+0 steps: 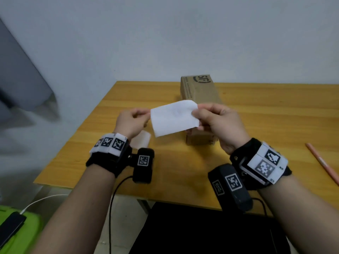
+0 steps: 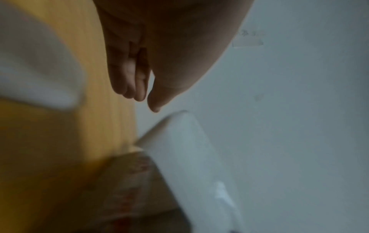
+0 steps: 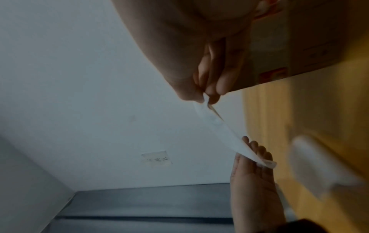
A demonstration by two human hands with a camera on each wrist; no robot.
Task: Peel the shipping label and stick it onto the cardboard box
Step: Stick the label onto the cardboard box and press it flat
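Label (image 1: 174,118) pinched by right hand (image 1: 218,123) above closed cardboard box (image 1: 200,92); left hand (image 1: 131,122) fingers loosely curled, holding nothing.

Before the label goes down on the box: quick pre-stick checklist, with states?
1. Right hand pinches the shipping label: ok.
2. Left hand grips the label's other edge: cannot tell; the left wrist view shows a gap.
3. Backing off: ok, a loose sheet lies on the table.
4. Cardboard box top bare: ok.
5. Label over box: ok.
6. Adhesive side down: cannot tell.
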